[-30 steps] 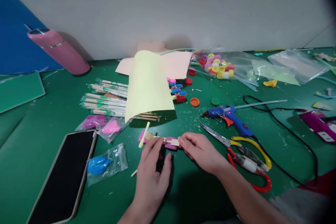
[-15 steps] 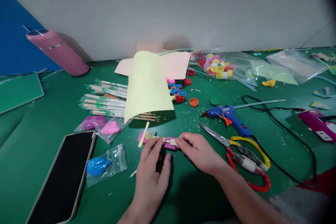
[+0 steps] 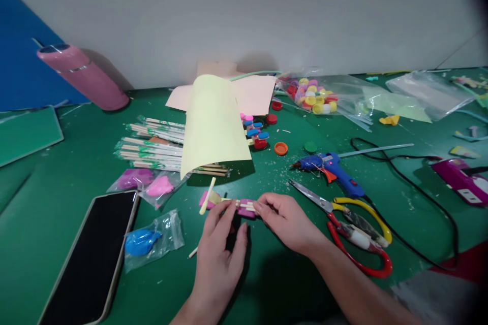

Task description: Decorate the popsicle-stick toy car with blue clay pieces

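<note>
A small craft model (image 3: 247,212) of pink blocks and thin pale sticks lies low over the table in front of me. My left hand (image 3: 220,246) steadies its middle with the fingertips, the thumb held apart below. At its right end, my right hand (image 3: 286,221) pinches the pale sticks between thumb and forefinger. Another pale yellow stick (image 3: 208,196) leans across the model's left end. The parts under my fingertips are hidden. Beside my left hand lies a short white stick (image 3: 192,252).
To the right are scissors (image 3: 324,202) and a blue glue gun (image 3: 331,165) with its black cord. A phone (image 3: 87,259) and a bag of blue clay (image 3: 143,241) lie left. Yellow paper (image 3: 215,127) covers wrapped sticks (image 3: 152,155). Behind stands a pink bottle (image 3: 87,78).
The view has shifted very slightly. Both hands stay on the craft model, in nearly the same pose.
</note>
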`<state>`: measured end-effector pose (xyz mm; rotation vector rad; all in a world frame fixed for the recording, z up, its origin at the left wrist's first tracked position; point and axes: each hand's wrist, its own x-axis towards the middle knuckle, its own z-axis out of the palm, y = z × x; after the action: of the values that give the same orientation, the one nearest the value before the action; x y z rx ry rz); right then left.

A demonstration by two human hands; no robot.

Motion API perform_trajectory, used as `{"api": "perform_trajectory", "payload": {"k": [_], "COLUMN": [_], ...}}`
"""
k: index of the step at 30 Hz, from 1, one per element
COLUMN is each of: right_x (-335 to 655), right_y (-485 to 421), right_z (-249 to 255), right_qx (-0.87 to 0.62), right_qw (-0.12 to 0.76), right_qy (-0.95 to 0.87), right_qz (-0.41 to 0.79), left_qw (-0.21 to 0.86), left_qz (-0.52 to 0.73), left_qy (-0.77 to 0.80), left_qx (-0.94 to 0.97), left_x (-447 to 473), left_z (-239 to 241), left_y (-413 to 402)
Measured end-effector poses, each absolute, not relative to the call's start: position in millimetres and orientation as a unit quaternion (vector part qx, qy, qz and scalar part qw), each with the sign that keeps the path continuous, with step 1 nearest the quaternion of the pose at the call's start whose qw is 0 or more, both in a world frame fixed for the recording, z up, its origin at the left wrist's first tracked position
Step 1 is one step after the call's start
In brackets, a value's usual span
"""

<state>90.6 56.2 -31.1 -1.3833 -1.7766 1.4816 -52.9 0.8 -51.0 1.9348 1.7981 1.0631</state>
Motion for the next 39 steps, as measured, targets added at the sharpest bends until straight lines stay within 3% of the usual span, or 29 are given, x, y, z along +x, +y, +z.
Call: {"api": "perform_trajectory", "payload": {"k": [39], "right_x": [90.4], "right_y": [57.7], "right_z": [-30.5], "right_qx": [-0.505], "right_qw": [0.204], "right_qy": [-0.643], "right_qz": [0.538], "left_qw": [0.140], "left_qz": [0.368], "left_qy": [0.621], "left_qx": [0.678], "left_x": [-53.2], "left_z": [-52.1], "left_y": [0.6]}}
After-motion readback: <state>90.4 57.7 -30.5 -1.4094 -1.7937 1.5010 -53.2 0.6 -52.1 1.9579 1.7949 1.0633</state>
